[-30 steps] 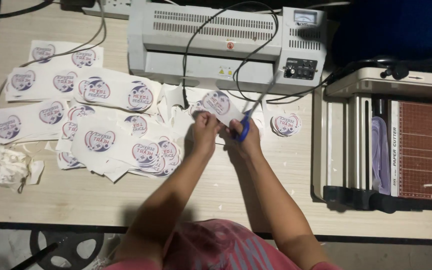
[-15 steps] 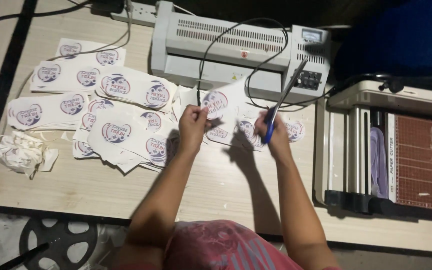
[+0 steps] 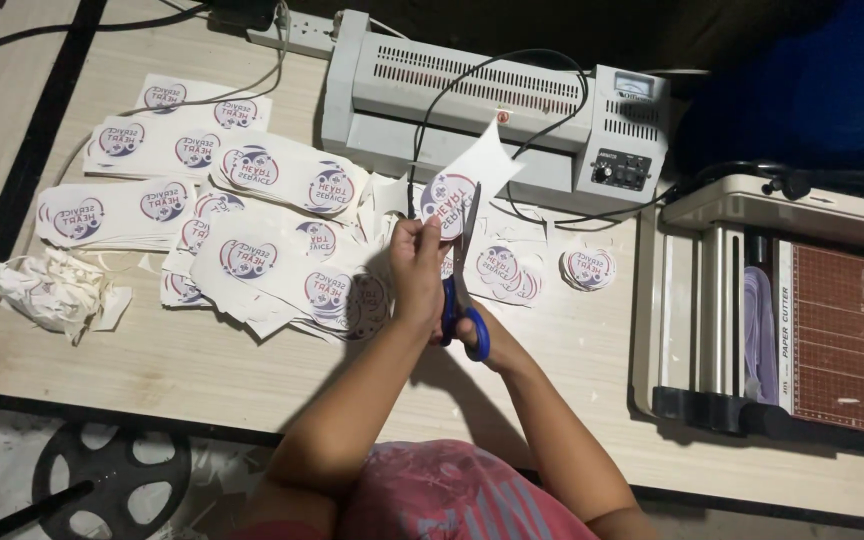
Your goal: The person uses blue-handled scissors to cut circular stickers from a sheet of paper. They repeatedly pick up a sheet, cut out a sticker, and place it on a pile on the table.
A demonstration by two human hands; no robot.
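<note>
Near the table's (image 3: 202, 370) front edge, the right hand (image 3: 477, 335), half hidden, grips one pair of blue-handled scissors (image 3: 464, 290), which half a second ago pointed away and now bite into the single printed sheet (image 3: 467, 180). The left hand (image 3: 419, 265) pinches that sheet, held above the middle. Farther back lie uncut sheets (too overlapped to count), one round stack of cutouts (image 3: 589, 268), one laminator (image 3: 497, 110) at the far edge and one paper cutter (image 3: 802, 300) at the right edge.
</note>
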